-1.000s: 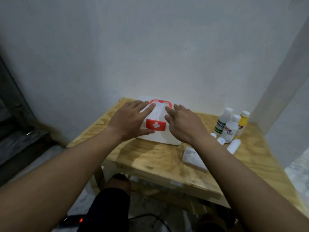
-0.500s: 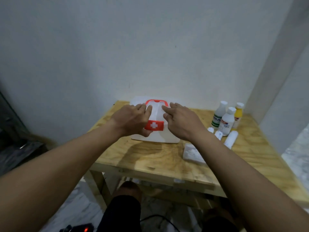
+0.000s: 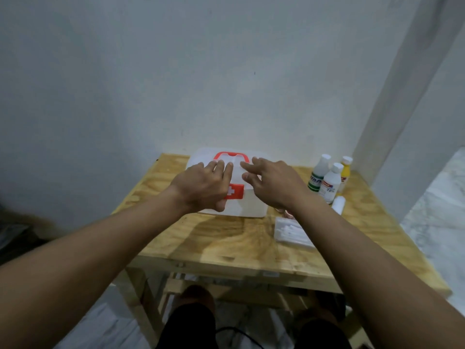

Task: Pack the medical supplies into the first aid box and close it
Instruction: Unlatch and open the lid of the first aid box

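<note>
left hand (image 3: 201, 186): flat, fingers spread on box (image 3: 247, 206) lid, holding nothing | right hand (image 3: 274, 185): loose, fingers part-curled over lid, holding nothing | box: shut, at desk (image 3: 226, 238) back edge | bottles (image 3: 329, 182), packet (image 3: 289, 233): right side of desk, outside box

Left hand (image 3: 201, 187) covered the left part of the red latch (image 3: 236, 191) on the first aid box (image 3: 249, 205); contact with the lid could not be judged. Right hand (image 3: 274, 185) and forearm hid the box's right top corner and part of the clear packet (image 3: 289, 233). A pinkish item (image 3: 285, 213) beside the wrist was too obscured to identify. Bottle labels (image 3: 328, 188) were blurred, mostly unreadable. Both upper arms were cut off by the frame edges.
</note>
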Available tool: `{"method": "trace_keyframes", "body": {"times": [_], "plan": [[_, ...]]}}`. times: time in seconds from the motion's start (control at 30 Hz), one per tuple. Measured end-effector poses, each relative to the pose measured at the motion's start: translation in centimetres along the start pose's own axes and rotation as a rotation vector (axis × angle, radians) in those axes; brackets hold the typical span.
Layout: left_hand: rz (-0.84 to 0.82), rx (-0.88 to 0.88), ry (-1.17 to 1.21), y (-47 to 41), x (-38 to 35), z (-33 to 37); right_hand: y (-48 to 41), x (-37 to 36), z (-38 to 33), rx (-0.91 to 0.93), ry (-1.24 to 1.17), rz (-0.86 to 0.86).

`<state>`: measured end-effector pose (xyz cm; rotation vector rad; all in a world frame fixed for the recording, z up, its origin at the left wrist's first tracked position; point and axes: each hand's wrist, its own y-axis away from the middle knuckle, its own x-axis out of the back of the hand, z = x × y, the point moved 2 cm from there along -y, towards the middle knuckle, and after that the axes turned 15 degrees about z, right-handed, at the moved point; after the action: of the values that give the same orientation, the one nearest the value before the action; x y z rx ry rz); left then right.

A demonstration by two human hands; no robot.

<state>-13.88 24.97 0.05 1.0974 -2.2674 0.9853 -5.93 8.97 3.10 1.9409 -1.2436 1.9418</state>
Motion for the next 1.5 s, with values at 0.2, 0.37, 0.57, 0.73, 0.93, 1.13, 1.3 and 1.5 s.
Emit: {"method": "trace_keyframes", "body": {"times": [0.2, 0.37, 0.57, 0.73, 0.93, 1.13, 1.3, 1.5], "plan": [[0.015, 0.060, -0.005, -0.3, -0.1, 0.4, -0.1, -0.1, -0.2, 0.013, 0.026, 0.016], [-0.003, 0.102, -0.025, -0.1, 0.3, 0.7, 0.1, 0.0, -0.2, 0.014, 0.020, 0.018], [0.247, 0.413, 0.069, 2.7, 0.4, 1.8, 0.1, 0.0, -0.3, 0.031, 0.033, 0.011], [0.397, 1.079, 0.454, 2.2, 2.0, 6.3, -0.2, -0.2, -0.5, 0.091, 0.080, 0.006], [0.313, 2.010, 1.291, 1.3, 1.5, 7.9, -1.1, -0.7, -0.2, 0.109, 0.074, -0.030], [0.445, 2.369, 1.833, 0.9, 1.3, 8.4, -1.3, -1.0, 0.1, 0.097, 0.049, -0.021], [0.527, 2.366, 1.999, 0.7, 1.0, 8.7, -1.1, -1.0, 0.2, 0.094, 0.037, -0.013], [0.601, 2.357, 2.018, 0.7, 0.6, 9.1, -1.1, -1.0, 0.2, 0.097, 0.038, -0.013]]}}
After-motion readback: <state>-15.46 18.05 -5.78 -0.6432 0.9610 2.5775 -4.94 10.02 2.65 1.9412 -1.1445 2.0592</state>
